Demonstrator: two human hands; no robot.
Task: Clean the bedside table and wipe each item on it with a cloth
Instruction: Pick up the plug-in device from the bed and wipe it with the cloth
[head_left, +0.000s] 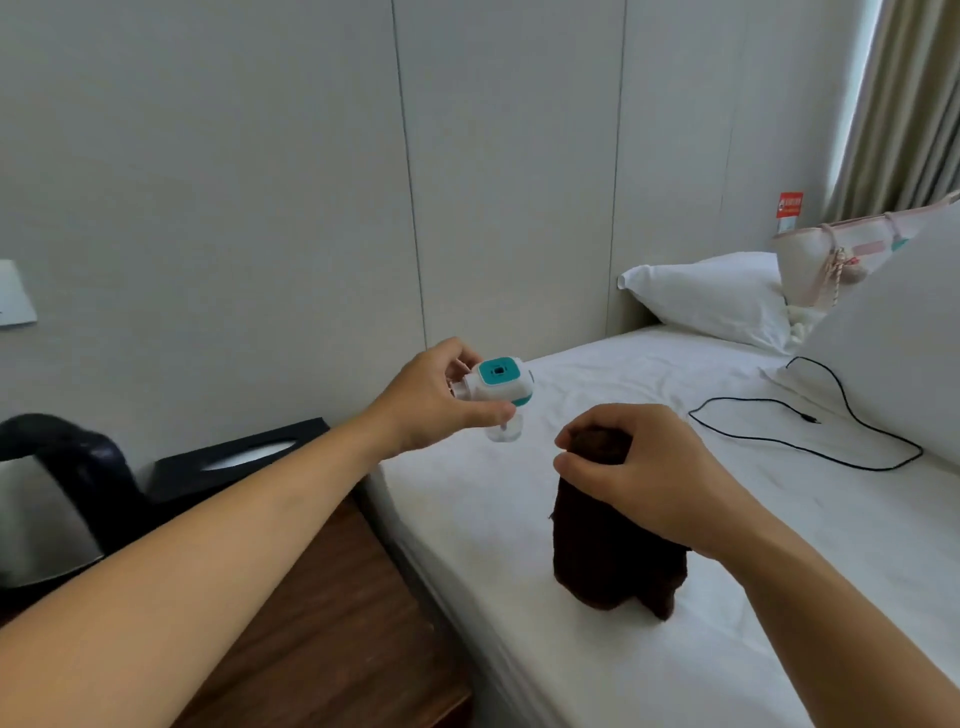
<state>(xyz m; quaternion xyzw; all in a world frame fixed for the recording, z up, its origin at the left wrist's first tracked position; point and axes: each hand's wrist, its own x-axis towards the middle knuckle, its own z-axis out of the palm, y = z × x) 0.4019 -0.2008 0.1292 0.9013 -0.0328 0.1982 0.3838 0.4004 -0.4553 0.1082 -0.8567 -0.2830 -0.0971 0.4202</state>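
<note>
Left hand (436, 400) grips white-teal device (498, 382); right hand (639, 467) pinches brown cloth (613, 551)

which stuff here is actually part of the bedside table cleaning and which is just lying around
Part of the job:
- brown cloth, held by the right hand
- white and teal device, held by the left hand
- bedside table
- kettle
- black tissue box

Just lying about:
- black cable on the bed
- pillow
- handbag
</note>
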